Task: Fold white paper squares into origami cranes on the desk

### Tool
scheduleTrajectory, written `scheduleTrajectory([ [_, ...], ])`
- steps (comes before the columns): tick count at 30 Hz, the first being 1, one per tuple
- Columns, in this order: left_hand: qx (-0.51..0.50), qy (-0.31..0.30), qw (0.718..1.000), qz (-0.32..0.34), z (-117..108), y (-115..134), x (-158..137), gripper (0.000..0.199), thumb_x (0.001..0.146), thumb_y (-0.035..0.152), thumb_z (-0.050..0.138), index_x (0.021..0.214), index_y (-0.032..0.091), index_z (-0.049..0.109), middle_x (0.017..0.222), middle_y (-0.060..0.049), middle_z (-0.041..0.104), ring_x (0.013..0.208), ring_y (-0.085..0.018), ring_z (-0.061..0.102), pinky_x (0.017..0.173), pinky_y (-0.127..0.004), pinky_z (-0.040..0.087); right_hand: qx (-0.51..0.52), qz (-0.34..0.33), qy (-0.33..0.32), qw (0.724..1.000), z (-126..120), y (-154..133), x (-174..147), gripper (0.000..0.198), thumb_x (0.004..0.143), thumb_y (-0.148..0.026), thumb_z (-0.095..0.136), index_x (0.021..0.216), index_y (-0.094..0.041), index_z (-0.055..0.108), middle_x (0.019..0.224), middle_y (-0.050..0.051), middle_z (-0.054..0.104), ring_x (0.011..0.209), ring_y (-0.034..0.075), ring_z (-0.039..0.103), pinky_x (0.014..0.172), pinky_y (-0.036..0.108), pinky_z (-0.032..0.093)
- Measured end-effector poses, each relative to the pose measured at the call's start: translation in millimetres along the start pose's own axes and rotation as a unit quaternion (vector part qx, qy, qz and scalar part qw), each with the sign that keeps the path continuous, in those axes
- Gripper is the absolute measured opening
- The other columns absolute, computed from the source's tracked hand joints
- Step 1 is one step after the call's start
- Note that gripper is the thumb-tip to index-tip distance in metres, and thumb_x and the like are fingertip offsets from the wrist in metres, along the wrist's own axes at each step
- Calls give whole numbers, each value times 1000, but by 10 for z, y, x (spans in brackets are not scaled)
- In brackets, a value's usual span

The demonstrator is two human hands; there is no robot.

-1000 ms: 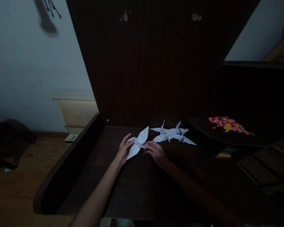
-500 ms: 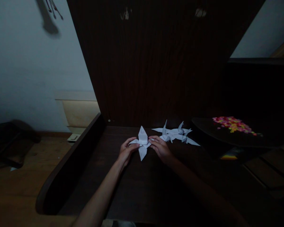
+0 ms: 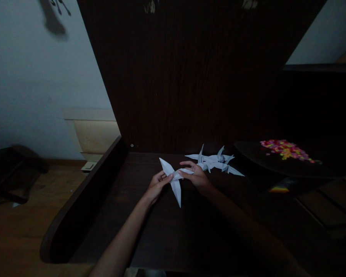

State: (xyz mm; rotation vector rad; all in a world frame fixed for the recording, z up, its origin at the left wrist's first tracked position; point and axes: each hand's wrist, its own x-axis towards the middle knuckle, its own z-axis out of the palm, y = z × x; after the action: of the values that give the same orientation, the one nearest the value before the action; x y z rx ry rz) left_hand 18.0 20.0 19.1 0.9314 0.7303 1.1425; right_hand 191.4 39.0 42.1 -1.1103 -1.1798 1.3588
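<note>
Both hands are on the paper here: the left hand (image 3: 157, 187) pinches the white folded paper (image 3: 176, 189) near its middle, thumb on top, while the right hand (image 3: 201, 177) grips a narrow flap on the opposite side. One long point aims up and left, another down toward the person, all of it over the dark tabletop (image 3: 158, 238). Just past the right hand lies a cluster of folded paper shapes (image 3: 212, 158), and farther right, bright little pieces (image 3: 286, 149) sit scattered on a dark curved shelf (image 3: 252, 158).
</note>
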Motion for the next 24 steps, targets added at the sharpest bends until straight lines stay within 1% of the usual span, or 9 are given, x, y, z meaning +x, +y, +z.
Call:
scheduleTrajectory([
  [2,-9,-2,1000,-2,2,5,-10,40,67,34,79,99,12,69,92,-10,72,88,-21,65,83,-30,47,-9,-5,1,1000,15,-9,-10,44,55,-27,82,93,-20,60,68,-1,67,59,14,62,57,27,47],
  [7,-14,-7,1000,3,-18,0,-23,38,65,30,81,97,13,69,88,-8,73,84,-20,66,83,-30,47,-16,0,-37,999,47,-62,-63,46,52,-27,84,90,-19,60,68,-3,66,56,11,58,55,24,43],
  [11,-12,-7,1000,1,-7,-4,-26,39,64,32,82,95,13,69,83,-6,72,80,-19,66,79,-28,48,-44,-11,-27,999,73,-143,-137,51,48,-26,85,90,-19,58,66,-4,65,55,11,57,54,24,44],
  [17,7,22,1000,15,23,1,-27,37,62,32,83,90,14,67,82,-4,71,74,-15,65,75,-26,48,-72,-67,-3,995,96,-161,-186,51,47,-25,84,89,-19,56,67,-3,66,59,14,62,56,26,48],
  [24,55,38,997,41,47,15,-41,35,62,37,82,85,14,69,79,-3,70,73,-17,64,71,-27,49,-130,-137,22,982,116,-154,-251,38,56,-23,78,88,-19,57,67,-2,64,63,16,64,58,26,50],
])
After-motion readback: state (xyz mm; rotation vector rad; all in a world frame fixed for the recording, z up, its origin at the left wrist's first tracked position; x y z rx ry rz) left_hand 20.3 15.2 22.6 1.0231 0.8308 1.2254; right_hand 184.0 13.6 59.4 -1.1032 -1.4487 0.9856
